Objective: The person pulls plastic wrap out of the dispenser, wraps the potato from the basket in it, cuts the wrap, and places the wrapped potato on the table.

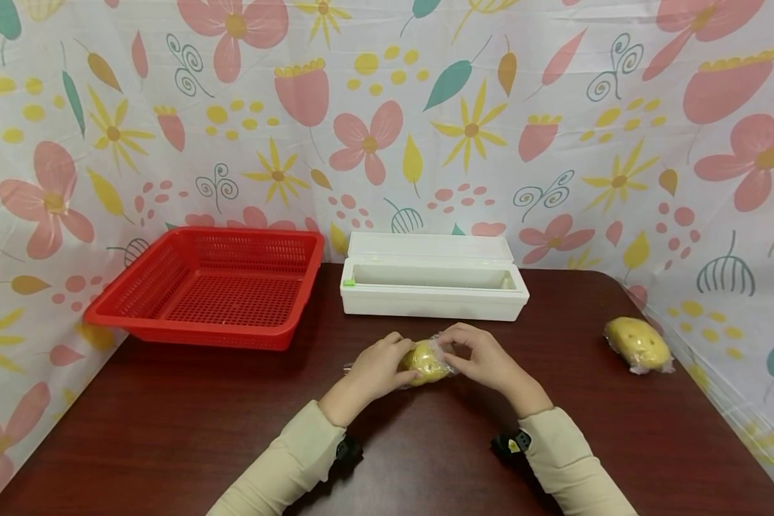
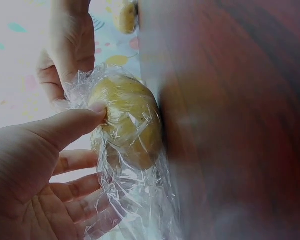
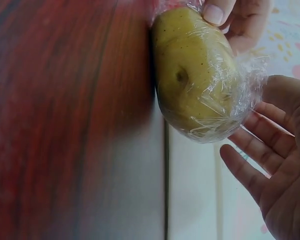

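A yellow potato [image 1: 428,363] in clear plastic film lies on the table between the two hands. My left hand [image 1: 378,367] holds it at its left end, the thumb on the near side and the fingers behind. Loose film [image 2: 140,200] trails from that end, beneath the left fingers. At the other end, my right hand [image 1: 484,358] touches the gathered film [image 3: 252,82], its fingers fairly straight and its thumb apart in the right wrist view. A dark pit marks the potato [image 3: 190,75] there.
Behind the hands stands a white box [image 1: 435,304] with its lid raised and a green tab at its left. A red perforated basket [image 1: 284,340] is at the back left. Another film-wrapped potato [image 1: 638,345] lies near the table's right edge. A flowered curtain [image 1: 387,107] hangs behind.
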